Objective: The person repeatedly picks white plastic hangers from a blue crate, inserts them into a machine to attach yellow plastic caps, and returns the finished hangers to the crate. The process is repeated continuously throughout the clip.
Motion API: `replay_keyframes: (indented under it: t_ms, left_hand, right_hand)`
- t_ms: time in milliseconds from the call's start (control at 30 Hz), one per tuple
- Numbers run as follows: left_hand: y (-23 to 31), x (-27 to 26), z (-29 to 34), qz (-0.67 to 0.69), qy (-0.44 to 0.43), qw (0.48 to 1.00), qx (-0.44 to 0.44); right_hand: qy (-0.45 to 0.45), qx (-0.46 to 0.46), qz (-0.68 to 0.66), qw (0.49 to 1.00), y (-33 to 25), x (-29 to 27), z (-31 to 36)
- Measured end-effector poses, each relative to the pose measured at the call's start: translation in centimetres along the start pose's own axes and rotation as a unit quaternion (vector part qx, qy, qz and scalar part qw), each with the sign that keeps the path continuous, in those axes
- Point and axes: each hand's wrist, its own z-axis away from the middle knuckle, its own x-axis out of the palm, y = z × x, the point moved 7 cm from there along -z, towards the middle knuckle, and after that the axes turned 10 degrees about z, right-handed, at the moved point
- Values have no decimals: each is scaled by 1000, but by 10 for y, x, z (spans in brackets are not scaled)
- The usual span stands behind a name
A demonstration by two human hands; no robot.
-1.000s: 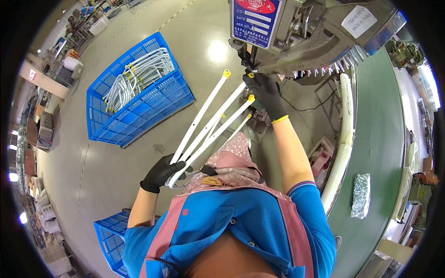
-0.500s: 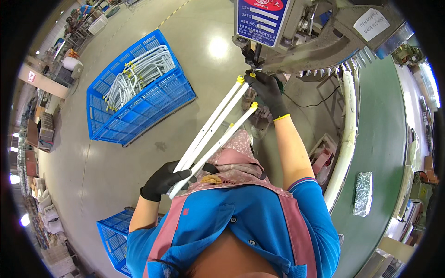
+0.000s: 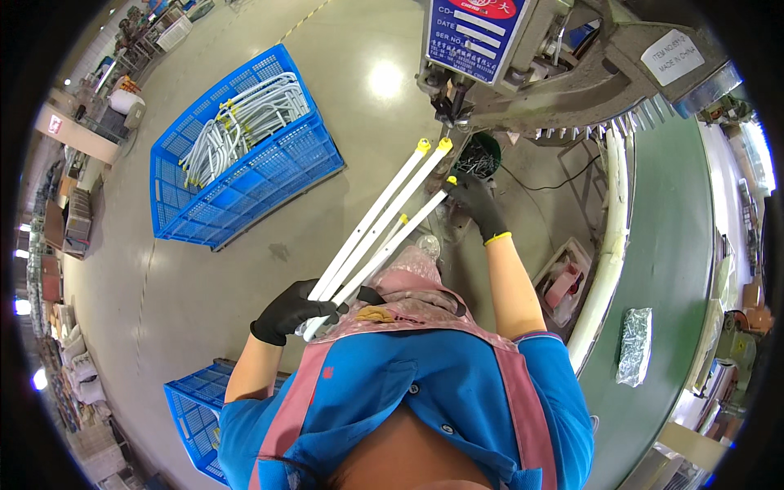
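My left hand (image 3: 296,310), in a black glove, is closed around the lower ends of several long white tubes (image 3: 371,224) with yellow end caps. The tubes slant up and away from my lap, fanned slightly apart. My gloved right hand (image 3: 478,206) is at the yellow-capped far end of the rightmost tube, its fingers closed on it and partly hidden. Two other capped ends stand just below the head of a grey machine (image 3: 452,104). Beyond my right hand is a dark round container (image 3: 480,155) of small metal pieces.
A large blue crate (image 3: 269,175) of bent white tubes stands on the floor at the left. Another blue crate (image 3: 192,416) is beside my left elbow. At right, a green surface (image 3: 670,245) bears a silvery packet (image 3: 634,347). A white padded edge (image 3: 608,245) curves along it.
My right hand has come back toward me, from the caps under the machine head to the rightmost tube's end. The left hand keeps its hold. The machine and crates shift slightly in view.
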Motion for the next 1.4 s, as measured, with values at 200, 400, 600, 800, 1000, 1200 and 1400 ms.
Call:
replay_keyframes:
  t_ms: [200, 400, 600, 800, 1000, 1200, 1400]
  left_hand:
    - [-4, 0, -7, -23, -8, 1000, 12]
    - [1, 11, -4, 8, 6, 999, 46]
    - [-2, 16, 6, 21, 45, 996, 69]
    - [-7, 14, 10, 58, 57, 992, 99]
    - [-16, 14, 2, 69, 89, 988, 108]
    - [-21, 13, -3, 67, 93, 989, 96]
    - [-14, 18, 1, 56, 88, 992, 73]
  right_hand:
    - [58, 37, 16, 997, 7, -7, 3]
    - [175, 40, -186, 966, -17, -17, 4]
    - [155, -72, -72, 983, -61, -48, 0]
    - [164, -122, -150, 967, -95, -56, -3]
    - [145, -126, -150, 970, -102, -52, -11]
    - [150, -135, -59, 978, -112, -53, -11]
    - [37, -96, 139, 985, -103, -29, -56]
